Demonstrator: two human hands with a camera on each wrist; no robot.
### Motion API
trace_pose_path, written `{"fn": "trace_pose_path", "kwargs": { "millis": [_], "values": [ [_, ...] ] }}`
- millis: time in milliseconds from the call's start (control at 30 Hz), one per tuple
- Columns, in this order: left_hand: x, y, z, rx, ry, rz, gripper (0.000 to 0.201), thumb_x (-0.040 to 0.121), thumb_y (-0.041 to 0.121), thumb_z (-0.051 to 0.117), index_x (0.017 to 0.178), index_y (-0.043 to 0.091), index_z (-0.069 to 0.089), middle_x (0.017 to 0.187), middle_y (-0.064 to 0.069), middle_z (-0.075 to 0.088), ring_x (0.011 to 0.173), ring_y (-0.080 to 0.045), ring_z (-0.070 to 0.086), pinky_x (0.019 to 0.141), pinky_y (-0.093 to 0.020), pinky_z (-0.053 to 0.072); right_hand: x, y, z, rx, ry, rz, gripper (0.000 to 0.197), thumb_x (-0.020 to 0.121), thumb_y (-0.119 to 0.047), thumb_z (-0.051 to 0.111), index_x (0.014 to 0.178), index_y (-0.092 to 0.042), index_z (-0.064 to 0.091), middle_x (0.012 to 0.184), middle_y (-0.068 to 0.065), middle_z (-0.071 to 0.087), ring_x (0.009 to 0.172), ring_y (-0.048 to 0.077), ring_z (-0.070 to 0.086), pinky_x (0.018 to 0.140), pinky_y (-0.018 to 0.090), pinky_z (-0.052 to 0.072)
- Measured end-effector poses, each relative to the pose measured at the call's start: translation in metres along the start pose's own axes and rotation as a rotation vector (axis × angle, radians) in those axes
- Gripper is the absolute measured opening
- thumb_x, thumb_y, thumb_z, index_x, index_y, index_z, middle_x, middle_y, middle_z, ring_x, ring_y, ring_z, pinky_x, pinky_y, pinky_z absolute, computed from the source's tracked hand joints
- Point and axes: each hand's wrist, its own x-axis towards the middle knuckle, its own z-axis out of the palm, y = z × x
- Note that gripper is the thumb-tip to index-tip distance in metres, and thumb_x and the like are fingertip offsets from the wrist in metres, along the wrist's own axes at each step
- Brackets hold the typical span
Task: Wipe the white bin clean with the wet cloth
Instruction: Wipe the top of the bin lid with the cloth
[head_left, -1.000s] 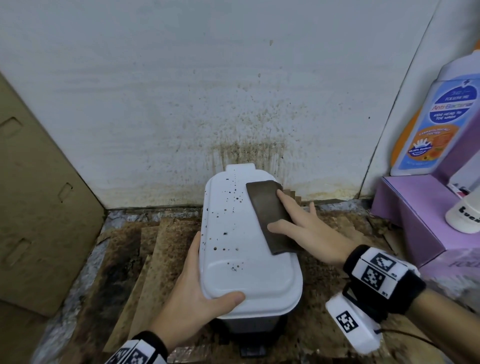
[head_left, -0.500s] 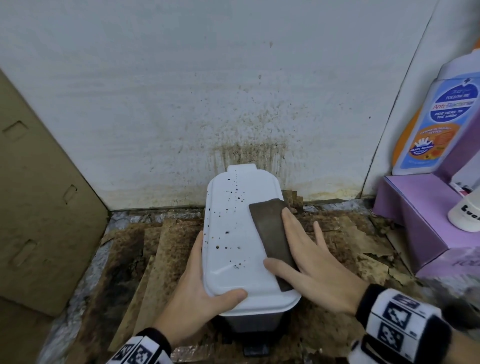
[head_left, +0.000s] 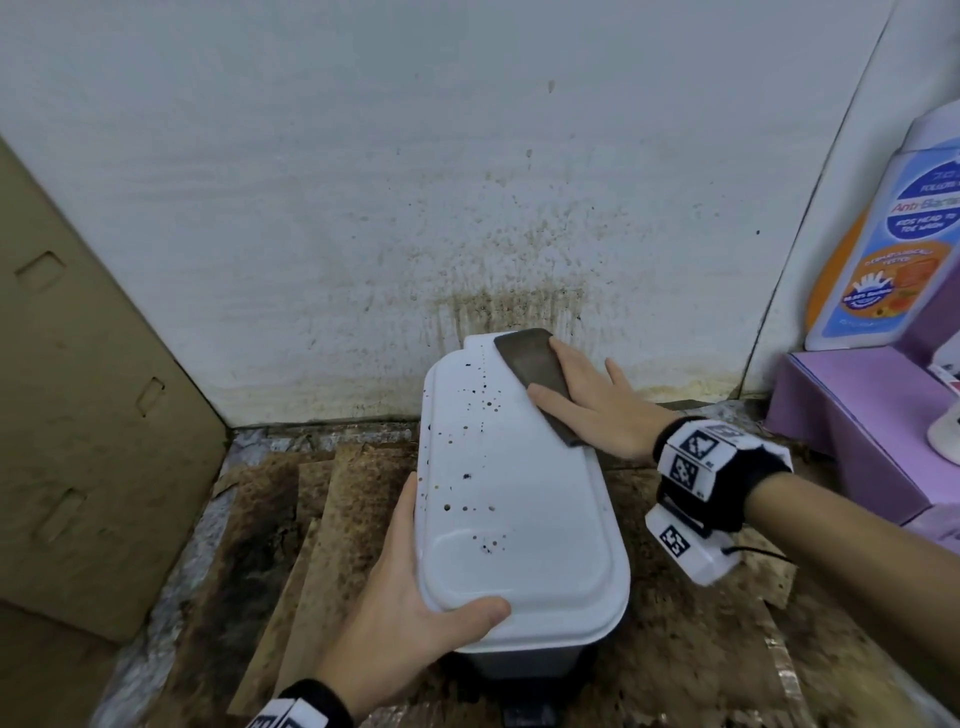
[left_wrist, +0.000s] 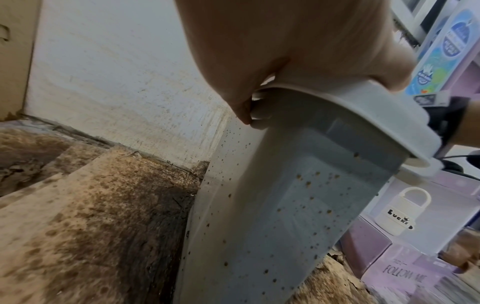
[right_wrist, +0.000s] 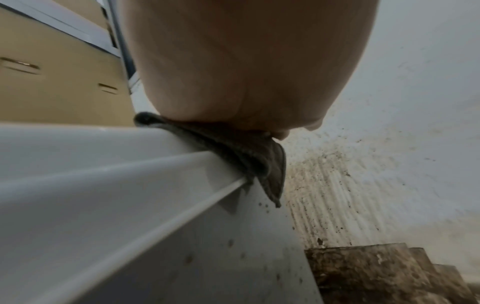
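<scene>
A white plastic bin with a flat, rounded-corner lid (head_left: 519, 499) is seen standing on stained brown cardboard sheets (head_left: 332, 519) laid on the floor, its far end set close against a white, dirt-spattered wall (head_left: 467, 208). The near left corner of the lid is gripped by the left hand (head_left: 410, 618), the thumb laid on top and the fingers curled under the rim. A dark brown folded wet cloth (head_left: 537, 376) is pressed flat on the far right part of the lid by the right hand (head_left: 597, 410), whose fingers are kept straight and spread; the cloth's far end reaches the lid's back edge and its right side overhangs the rim. Open lid surface is left to the left of the cloth and toward the near end, dotted with dark specks. A tan cardboard panel (head_left: 78, 415) is leant at the left, well apart from the bin, while a lilac box (head_left: 852, 426) carrying a blue-and-orange bottle (head_left: 893, 244) is placed near on the right. Only in the left wrist view is the bin's speckled grey-white side wall (left_wrist: 285, 205) shown, with fingertips (left_wrist: 241, 115) tucked beneath the lid rim. Only in the right wrist view is the cloth's corner (right_wrist: 270, 174) seen drooping over the lid edge
</scene>
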Motion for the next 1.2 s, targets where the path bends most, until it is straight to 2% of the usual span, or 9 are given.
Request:
{"fn": "trace_pose_path", "kwargs": {
  "millis": [100,300,533,633,733,833,1000,1100,1200],
  "values": [
    [0.0,-0.001,0.0,0.002,-0.007,0.0,0.129,0.06,0.062,0.092,0.155,0.055,0.005,0.154,0.036,0.035,0.144,0.004,0.038,0.119,-0.044,0.037,0.014,0.006,-0.002,0.044,0.005,-0.022,0.083,0.097,-0.072,0.025,0.16,-0.028,-0.004,0.169,-0.006,0.01,0.154,0.011,0.014,0.125,0.048,-0.008],
    [0.0,-0.005,0.0,0.023,-0.005,-0.017,0.128,0.06,0.061,0.092,0.152,0.061,0.004,0.154,0.032,0.037,0.143,-0.001,0.042,0.117,-0.047,0.039,0.012,0.012,-0.005,0.004,-0.011,-0.032,0.082,0.097,-0.073,0.023,0.16,-0.031,-0.007,0.169,-0.01,0.007,0.154,0.01,0.015,0.124,0.047,-0.013],
    [-0.002,-0.004,0.0,0.024,0.005,-0.015,0.127,0.061,0.061,0.092,0.151,0.063,0.003,0.155,0.034,0.036,0.142,0.002,0.041,0.117,-0.045,0.04,-0.036,-0.001,0.016,0.004,-0.002,0.049,0.081,0.099,-0.07,0.018,0.157,-0.029,-0.021,0.168,-0.012,-0.014,0.155,0.007,-0.006,0.118,0.05,-0.025],
    [-0.003,-0.003,0.001,0.011,0.007,0.009,0.122,0.064,0.057,0.092,0.151,0.062,0.007,0.153,0.034,0.038,0.141,0.004,0.042,0.114,-0.035,0.043,-0.07,-0.014,0.028,0.015,0.005,0.07,0.081,0.099,-0.07,0.016,0.156,-0.03,-0.024,0.165,-0.016,-0.021,0.152,0.003,-0.017,0.118,0.049,-0.026],
    [-0.004,-0.003,0.002,0.011,0.018,0.016,0.123,0.064,0.056,0.092,0.153,0.06,0.008,0.155,0.03,0.038,0.142,0.001,0.042,0.116,-0.04,0.041,-0.102,-0.03,0.042,0.061,0.064,0.093,0.079,0.1,-0.066,0.02,0.156,-0.032,-0.024,0.164,-0.02,-0.022,0.15,0.0,-0.02,0.119,0.044,-0.025],
    [-0.005,-0.002,0.004,0.016,0.021,0.023,0.123,0.065,0.054,0.093,0.154,0.057,0.009,0.153,0.031,0.041,0.14,0.001,0.044,0.115,-0.04,0.043,-0.129,-0.05,0.061,0.162,0.16,0.123,0.079,0.099,-0.066,0.023,0.156,-0.035,-0.022,0.164,-0.023,-0.019,0.149,-0.006,-0.018,0.122,0.04,-0.02],
    [-0.006,-0.002,0.004,0.027,0.027,0.024,0.122,0.063,0.055,0.092,0.154,0.057,0.01,0.15,0.031,0.044,0.138,0.001,0.047,0.113,-0.039,0.046,-0.157,-0.07,0.094,0.274,0.392,0.124,0.089,0.085,-0.075,0.021,0.158,-0.036,-0.011,0.164,-0.027,-0.005,0.148,-0.007,-0.007,0.126,0.039,0.005],
    [-0.005,-0.002,0.005,0.04,0.033,0.039,0.119,0.065,0.054,0.091,0.153,0.058,0.011,0.152,0.031,0.042,0.14,0.003,0.044,0.114,-0.036,0.042,-0.163,-0.076,0.105,0.241,0.423,0.122,0.093,0.083,-0.073,0.021,0.158,-0.029,-0.012,0.163,-0.024,-0.011,0.148,-0.007,-0.018,0.125,0.034,-0.005],
    [-0.004,-0.003,0.005,0.043,0.038,0.046,0.118,0.066,0.051,0.091,0.153,0.058,0.011,0.152,0.032,0.041,0.14,0.004,0.043,0.114,-0.033,0.041,-0.161,-0.076,0.105,0.213,0.419,0.109,0.095,0.083,-0.072,0.021,0.158,-0.025,-0.014,0.164,-0.02,-0.012,0.148,-0.006,-0.02,0.122,0.026,-0.015]
  ]
}}
